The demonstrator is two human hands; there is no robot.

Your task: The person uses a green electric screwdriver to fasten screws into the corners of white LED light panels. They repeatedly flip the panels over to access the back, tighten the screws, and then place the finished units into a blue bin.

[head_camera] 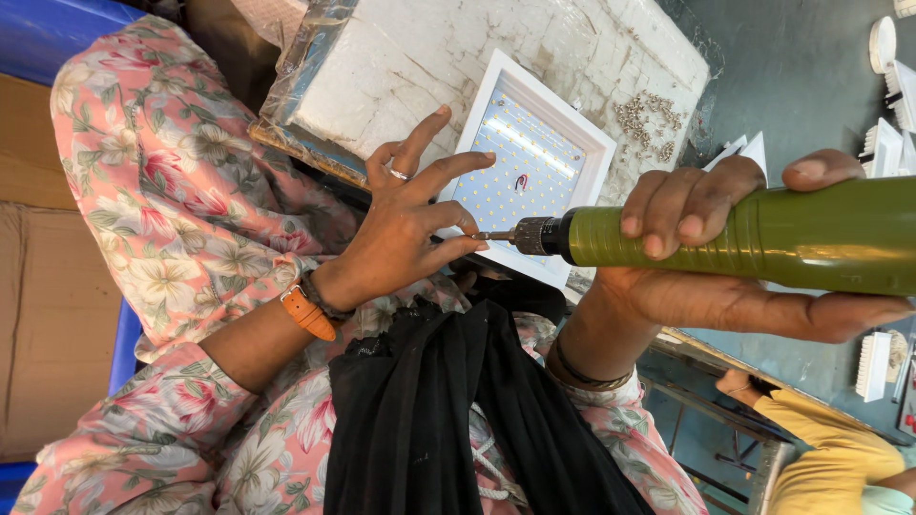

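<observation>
My right hand [711,243] grips a green power screwdriver [763,234] lying level, with its bit [491,235] at the near edge of a square white LED panel [534,157]. My left hand [405,224] wears a ring and an orange wrist strap. Its fingers are spread, and their tips rest on the panel right beside the bit's tip. If a screw sits under the tip, I cannot see it. The panel lies on a white foam block [401,67] wrapped in clear film.
A heap of small screws [651,119] lies on the foam past the panel. White plastic parts [883,143] stand on the dark green table at right. A black cloth [448,420] hangs over my floral lap. Another person in a yellow shirt [830,458] is at lower right.
</observation>
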